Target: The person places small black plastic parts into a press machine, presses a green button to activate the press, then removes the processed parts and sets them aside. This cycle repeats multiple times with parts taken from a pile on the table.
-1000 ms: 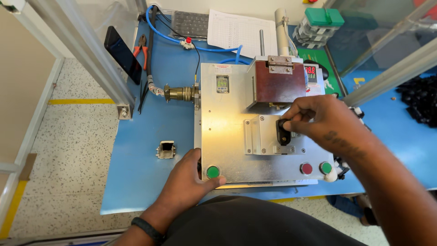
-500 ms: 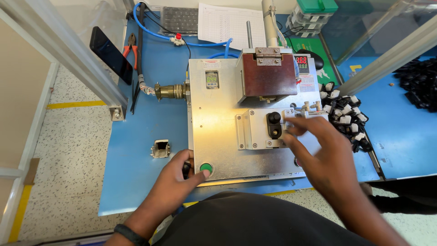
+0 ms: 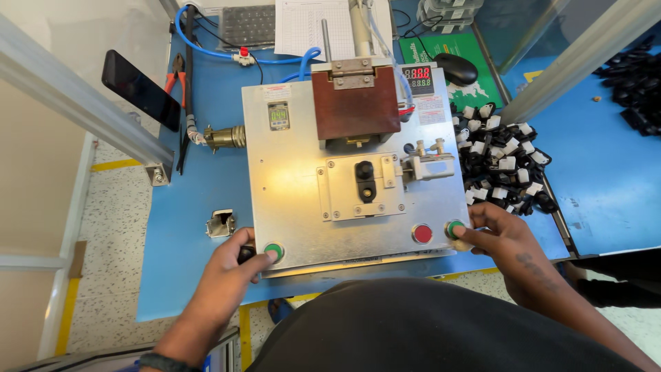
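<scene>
A flat metal press machine (image 3: 303,186) sits on a blue table (image 3: 196,207), and both hands rest at its near edge. The left hand (image 3: 231,275) lies at the near left corner with its thumb laid on the left green button (image 3: 274,251); the other fingers curl loosely over the plate's edge and touch a small black part (image 3: 244,253) just beside it, though how firmly they hold it cannot be told. The right hand (image 3: 502,238) reaches in at the near right corner, fingers bent and close together, fingertips pressing on the right green button (image 3: 454,229); it grasps nothing. Just left of that button is a red button (image 3: 422,233), untouched.

At the middle of the plate a black component (image 3: 364,180) sits in a bolted fixture block (image 3: 361,186), with a small clamp (image 3: 430,165) to its right. Farther back stands a brown hinged block (image 3: 354,103). To the right of the machine lies a heap of black and white parts (image 3: 502,158). On the left of the table lies a small metal bracket (image 3: 221,223), and at the far left a dark phone (image 3: 141,89).
</scene>
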